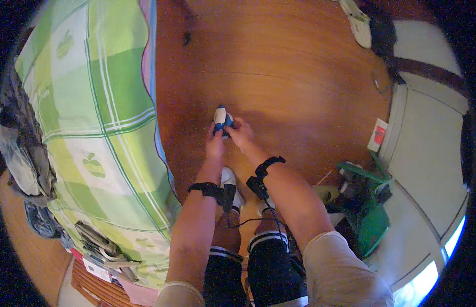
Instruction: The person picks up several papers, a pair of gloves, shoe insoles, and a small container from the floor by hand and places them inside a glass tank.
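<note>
In front of me, over the wooden floor, both hands meet on a small white and blue object (pixel 220 115). Its rounded white part points away from me, with blue at its sides and near end; its exact kind is too small to tell. My left hand (pixel 215 140) closes on its near left side. My right hand (pixel 240 133) grips it from the right, thumb pressed on the blue part. Black straps with small devices circle both my forearms, and a dark cable runs from them.
A bed with a green and white checked sheet (pixel 89 128) fills the left side. At the right, a red and white box (pixel 377 134) stands by pale cabinets (pixel 427 133). Green plastic items (pixel 373 225) lie nearer. Shoes (pixel 358 23) sit at the far right on the brown floor (pixel 309 77).
</note>
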A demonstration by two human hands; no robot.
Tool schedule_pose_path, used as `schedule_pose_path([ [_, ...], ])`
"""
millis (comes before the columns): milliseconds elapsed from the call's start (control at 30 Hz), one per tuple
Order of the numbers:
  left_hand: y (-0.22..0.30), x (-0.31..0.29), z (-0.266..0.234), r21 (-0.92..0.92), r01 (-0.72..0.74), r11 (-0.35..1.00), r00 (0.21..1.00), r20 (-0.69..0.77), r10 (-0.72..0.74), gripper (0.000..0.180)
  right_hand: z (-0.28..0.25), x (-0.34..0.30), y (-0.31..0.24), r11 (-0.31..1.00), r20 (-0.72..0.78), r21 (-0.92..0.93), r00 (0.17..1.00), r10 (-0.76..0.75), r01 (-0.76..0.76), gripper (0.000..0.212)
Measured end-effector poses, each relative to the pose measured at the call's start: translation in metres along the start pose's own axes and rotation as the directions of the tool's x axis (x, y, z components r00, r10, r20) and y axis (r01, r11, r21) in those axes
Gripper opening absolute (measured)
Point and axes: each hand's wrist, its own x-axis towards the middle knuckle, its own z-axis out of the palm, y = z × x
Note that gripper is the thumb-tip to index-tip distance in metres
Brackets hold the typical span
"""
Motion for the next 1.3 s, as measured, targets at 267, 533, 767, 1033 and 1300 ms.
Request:
schedule_pose_path([
  [267, 0.055, -0.112, 0.126, 0.105, -0.046, 0.993, 0.994, 0.105, 0.035, 0.040, -0.112, -0.058, -0.061, 0.998, -0.351, 0.042, 0.936, -0.018, 0.035, 0.040],
  [533, 0.159, -0.271, 0.199, 0.203, -0.126, 0.971, 0.955, 0.289, 0.064, 0.034, -0.212, -0.199, -0.227, 0.986, -0.411, 0.161, 0.911, 0.027, 0.043, 0.043],
  [767, 0.242, -0.394, 0.223, 0.162, -0.337, 0.928, 0.863, 0.446, 0.236, 0.019, -0.246, -0.311, -0.322, 0.955, -0.647, 0.137, 0.754, -0.115, 0.263, 0.044],
  [1033, 0.303, -0.568, 0.240, 0.192, -0.320, 0.928, 0.698, 0.709, 0.095, 0.031, -0.292, -0.484, -0.414, 0.909, -0.831, 0.151, 0.548, -0.096, 0.388, 0.043],
  [1300, 0.267, -0.720, 0.262, 0.255, -0.159, 0.954, 0.301, 0.933, -0.199, 0.031, -0.341, -0.639, -0.381, 0.853, -0.947, 0.068, 0.303, -0.108, 0.517, 0.042],
])
